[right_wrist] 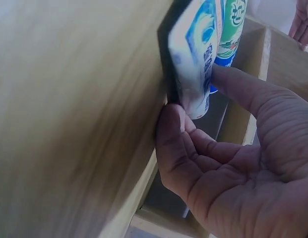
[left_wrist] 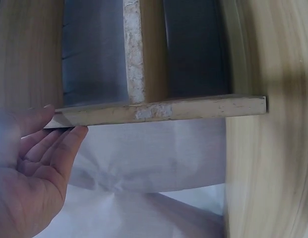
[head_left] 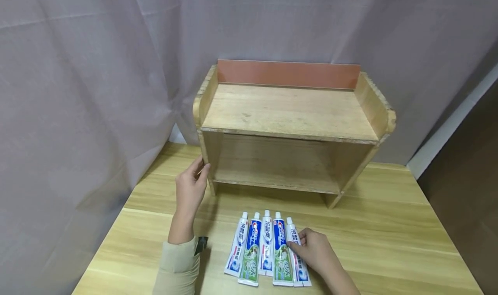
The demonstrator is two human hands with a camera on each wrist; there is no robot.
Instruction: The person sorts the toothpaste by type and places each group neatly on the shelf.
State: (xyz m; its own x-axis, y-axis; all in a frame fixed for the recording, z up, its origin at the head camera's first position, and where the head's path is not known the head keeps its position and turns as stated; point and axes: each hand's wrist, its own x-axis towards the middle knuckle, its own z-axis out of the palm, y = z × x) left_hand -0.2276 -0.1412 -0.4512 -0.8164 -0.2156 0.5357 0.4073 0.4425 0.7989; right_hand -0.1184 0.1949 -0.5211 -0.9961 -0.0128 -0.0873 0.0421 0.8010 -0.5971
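Note:
My left hand pinches the front edge of the left side panel of a small wooden shelf. In the left wrist view, the thumb lies on one face of that panel and the fingers on the other. Several toothpaste tubes lie side by side on the table before the shelf, caps towards it. White tubes alternate with blue-and-green ones. At the right end of the row, my right hand pinches the white toothpaste tube, thumb across its top and fingertips at its outer side.
The wooden shelf has two boards and a reddish-brown back strip, and stands near the back of the wood-grain table. Grey cloth hangs behind and to the left. A dark brown panel stands at the right.

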